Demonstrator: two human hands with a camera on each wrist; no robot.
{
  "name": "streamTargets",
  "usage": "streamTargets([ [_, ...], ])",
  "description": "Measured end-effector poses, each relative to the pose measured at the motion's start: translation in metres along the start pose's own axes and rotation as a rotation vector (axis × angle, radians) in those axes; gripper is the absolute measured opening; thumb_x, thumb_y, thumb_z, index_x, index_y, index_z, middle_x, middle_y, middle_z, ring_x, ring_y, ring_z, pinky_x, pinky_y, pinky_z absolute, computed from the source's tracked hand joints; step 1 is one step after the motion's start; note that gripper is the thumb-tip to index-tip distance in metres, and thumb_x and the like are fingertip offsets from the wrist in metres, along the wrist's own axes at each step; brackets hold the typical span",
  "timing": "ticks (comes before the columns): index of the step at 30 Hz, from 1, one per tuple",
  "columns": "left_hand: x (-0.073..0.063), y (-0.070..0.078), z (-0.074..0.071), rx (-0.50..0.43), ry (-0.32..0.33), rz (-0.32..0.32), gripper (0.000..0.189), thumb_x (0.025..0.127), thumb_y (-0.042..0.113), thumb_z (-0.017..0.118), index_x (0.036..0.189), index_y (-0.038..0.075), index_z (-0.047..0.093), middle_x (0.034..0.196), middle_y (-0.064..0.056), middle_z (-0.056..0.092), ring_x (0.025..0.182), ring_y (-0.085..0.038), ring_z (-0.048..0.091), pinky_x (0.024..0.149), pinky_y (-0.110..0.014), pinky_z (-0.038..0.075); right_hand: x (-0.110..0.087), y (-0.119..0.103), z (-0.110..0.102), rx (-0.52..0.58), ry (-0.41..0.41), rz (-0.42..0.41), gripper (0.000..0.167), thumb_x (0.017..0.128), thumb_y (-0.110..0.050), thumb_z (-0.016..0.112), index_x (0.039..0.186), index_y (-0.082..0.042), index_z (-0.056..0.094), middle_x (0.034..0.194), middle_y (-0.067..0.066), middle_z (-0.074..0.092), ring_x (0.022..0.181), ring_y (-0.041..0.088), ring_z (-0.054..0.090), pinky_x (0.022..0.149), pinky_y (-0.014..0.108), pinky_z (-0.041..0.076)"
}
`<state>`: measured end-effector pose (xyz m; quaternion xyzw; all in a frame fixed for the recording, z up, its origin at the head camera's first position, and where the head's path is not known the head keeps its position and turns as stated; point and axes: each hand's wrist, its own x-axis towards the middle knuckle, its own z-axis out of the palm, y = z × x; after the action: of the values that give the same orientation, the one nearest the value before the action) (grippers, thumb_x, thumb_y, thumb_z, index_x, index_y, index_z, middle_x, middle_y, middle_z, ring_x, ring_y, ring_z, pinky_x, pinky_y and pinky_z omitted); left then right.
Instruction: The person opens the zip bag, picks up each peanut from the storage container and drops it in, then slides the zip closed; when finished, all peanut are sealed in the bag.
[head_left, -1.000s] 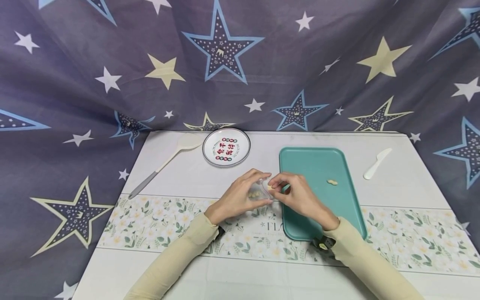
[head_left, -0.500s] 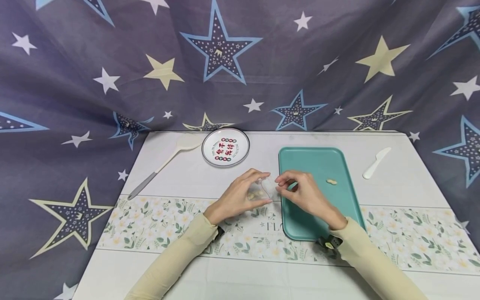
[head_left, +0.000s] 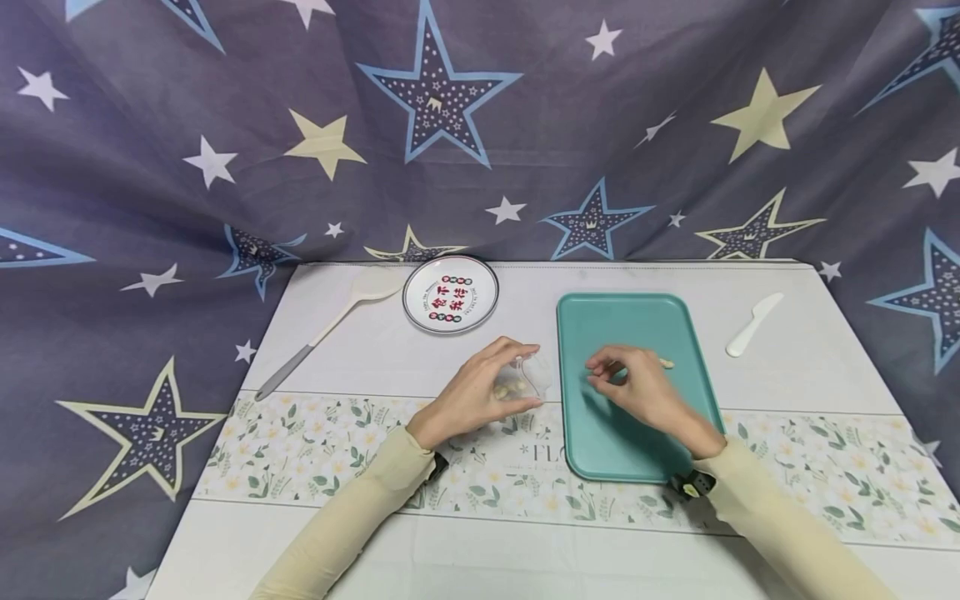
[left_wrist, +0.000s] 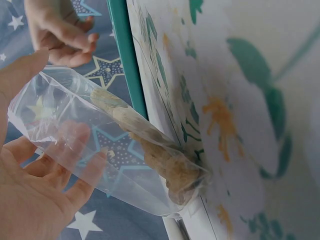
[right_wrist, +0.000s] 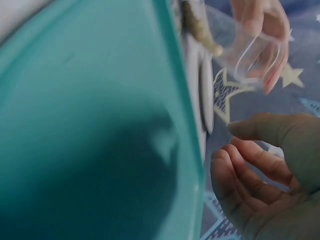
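My left hand [head_left: 472,392] holds a clear plastic bag [left_wrist: 122,185] by its mouth, thumb and fingers spreading the opening toward the right. Inside the bag lie several peanuts [left_wrist: 167,162] in their shells, gathered at the bottom in the left wrist view. Over the teal tray [head_left: 603,321] hovers my right hand [head_left: 641,392], fingers loosely curled and nothing visible between them. One peanut [head_left: 667,363] lies on the tray, partly covered by that hand in the head view.
A white plate [head_left: 451,312] with red lettering stands at the back of the table. Left of it lies a spoon [head_left: 322,336] with a grey handle. To the tray's right is a white plastic knife [head_left: 753,326]. A starry curtain hangs behind.
My right hand let go of a peanut at the bag's mouth and moved right, back over the tray. The left hand and bag stayed in nearly the same place.
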<state>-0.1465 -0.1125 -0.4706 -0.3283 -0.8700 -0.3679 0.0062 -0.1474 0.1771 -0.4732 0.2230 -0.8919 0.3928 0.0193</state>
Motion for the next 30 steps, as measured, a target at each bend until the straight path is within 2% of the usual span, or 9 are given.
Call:
streamTargets([
  [6, 0.0, 0.0, 0.0, 0.001, -0.002, 0.0, 0.075, 0.087, 0.042, 0.085, 0.149, 0.012, 0.055, 0.136, -0.007, 0.064, 0.123, -0.018, 0.063, 0.112, -0.039, 0.052, -0.006, 0.021, -0.009, -0.055, 0.058, 0.026, 0.016, 0.085, 0.006, 0.079, 0.1, 0.001, 0.076, 0.091, 0.013, 0.078, 0.076, 0.022, 0.074, 0.067, 0.033, 0.064],
  [12, 0.001, 0.0, 0.0, 0.0, 0.003, 0.007, 0.075, 0.087, 0.042, 0.085, 0.149, 0.013, 0.056, 0.136, -0.007, 0.064, 0.122, -0.018, 0.063, 0.111, -0.038, 0.053, -0.014, 0.035, -0.022, -0.081, 0.048, 0.073, 0.016, 0.087, 0.004, 0.079, 0.102, 0.0, 0.076, 0.091, 0.013, 0.077, 0.076, 0.021, 0.072, 0.066, 0.025, 0.06],
  [21, 0.0, -0.001, 0.0, 0.003, 0.001, 0.006, 0.075, 0.087, 0.043, 0.085, 0.148, 0.011, 0.056, 0.137, -0.007, 0.064, 0.124, -0.018, 0.062, 0.112, -0.039, 0.052, -0.017, 0.05, -0.039, -0.165, 0.115, 0.094, 0.017, 0.085, -0.001, 0.082, 0.101, -0.002, 0.077, 0.086, 0.011, 0.078, 0.073, 0.02, 0.073, 0.065, 0.025, 0.058],
  [30, 0.0, -0.001, 0.0, -0.011, -0.003, 0.001, 0.075, 0.087, 0.043, 0.085, 0.149, 0.014, 0.055, 0.137, -0.007, 0.064, 0.123, -0.016, 0.062, 0.113, -0.037, 0.052, -0.017, 0.059, -0.053, -0.193, 0.128, 0.124, 0.021, 0.083, 0.002, 0.082, 0.103, 0.0, 0.076, 0.092, 0.018, 0.078, 0.078, 0.03, 0.075, 0.066, 0.029, 0.058],
])
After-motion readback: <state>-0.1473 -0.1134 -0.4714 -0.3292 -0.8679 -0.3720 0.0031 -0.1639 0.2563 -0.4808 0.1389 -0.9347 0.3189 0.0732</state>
